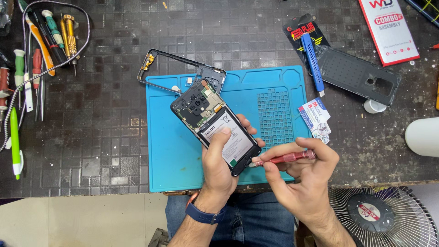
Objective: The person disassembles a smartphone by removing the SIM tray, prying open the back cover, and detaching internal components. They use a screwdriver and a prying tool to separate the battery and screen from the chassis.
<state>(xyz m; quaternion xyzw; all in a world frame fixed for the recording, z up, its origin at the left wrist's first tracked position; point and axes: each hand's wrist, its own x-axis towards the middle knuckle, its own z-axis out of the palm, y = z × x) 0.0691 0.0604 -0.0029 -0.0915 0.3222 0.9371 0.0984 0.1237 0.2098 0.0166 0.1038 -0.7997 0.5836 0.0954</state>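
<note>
Your left hand [218, 161] has a closed grip round the opened phone [215, 124], right hand [299, 170] pinching a red screwdriver [283, 158], tip touching the phone's bottom edge, above the blue mat [183, 155].

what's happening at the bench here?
A person holds an opened phone in the left hand, back cover off, battery and camera parts showing. The right hand holds a red screwdriver with its tip at the phone's lower end. This is over a blue work mat. A loose phone frame lies just behind, the dark back cover off to the right, and more screwdrivers at far left.
</note>
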